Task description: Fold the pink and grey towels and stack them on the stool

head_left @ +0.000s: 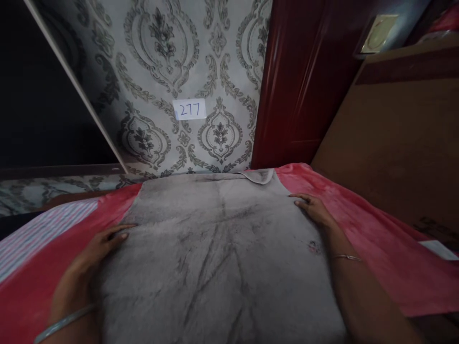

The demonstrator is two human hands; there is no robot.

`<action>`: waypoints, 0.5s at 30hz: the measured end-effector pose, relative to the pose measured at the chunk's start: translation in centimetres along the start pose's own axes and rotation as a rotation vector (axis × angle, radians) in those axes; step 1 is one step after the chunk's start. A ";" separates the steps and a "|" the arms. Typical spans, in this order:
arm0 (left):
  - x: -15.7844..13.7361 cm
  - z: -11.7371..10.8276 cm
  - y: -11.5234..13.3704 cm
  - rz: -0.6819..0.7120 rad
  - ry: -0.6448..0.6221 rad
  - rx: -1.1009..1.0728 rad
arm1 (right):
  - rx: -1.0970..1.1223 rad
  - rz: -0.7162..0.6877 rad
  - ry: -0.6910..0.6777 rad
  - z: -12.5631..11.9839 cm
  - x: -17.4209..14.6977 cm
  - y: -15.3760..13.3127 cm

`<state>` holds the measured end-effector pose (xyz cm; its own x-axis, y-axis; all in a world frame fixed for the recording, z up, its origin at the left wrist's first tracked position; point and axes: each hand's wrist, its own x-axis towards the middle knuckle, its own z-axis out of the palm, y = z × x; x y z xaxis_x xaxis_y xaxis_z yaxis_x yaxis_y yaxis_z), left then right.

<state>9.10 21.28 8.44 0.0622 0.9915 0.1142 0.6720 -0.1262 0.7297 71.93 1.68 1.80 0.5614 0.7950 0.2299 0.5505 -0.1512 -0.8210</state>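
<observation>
Half-spread grip: L hand (pixel 96 248) & R hand (pixel 316 210) on grey cloth (pixel 215 239) (no pinch vis.). Prob. smoothing; next move: flatten far flap (pixel 261 177).

The grey cloth (pixel 222 258) is cut off below, the dark panel (pixel 43 100) at left.

Free room above gray cloth (pixel 222 258), wall (pixel 222 62) blocking far side, brown panel (pixel 390 138) at right

Dim light, stretched blurry edges
</observation>
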 end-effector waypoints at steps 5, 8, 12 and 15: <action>-0.2 -0.4 0.0 -0.072 -0.054 -0.150 | -0.027 -0.025 0.084 0.1 0.3 0.7; -0.6 -0.4 0.1 -0.050 0.020 -0.198 | -0.016 -0.016 0.146 0.2 0.6 1.8; -0.5 -0.2 -0.2 0.012 0.046 -0.155 | -0.003 -0.021 0.216 0.7 1.0 3.4; 0.0 0.1 -0.8 0.082 0.054 -0.114 | -0.021 -0.050 0.246 0.9 1.2 3.9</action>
<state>8.59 21.40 7.82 0.0714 0.9749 0.2109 0.5781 -0.2128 0.7878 74.15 2.58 -1.57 0.6653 0.6354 0.3920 0.5922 -0.1296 -0.7953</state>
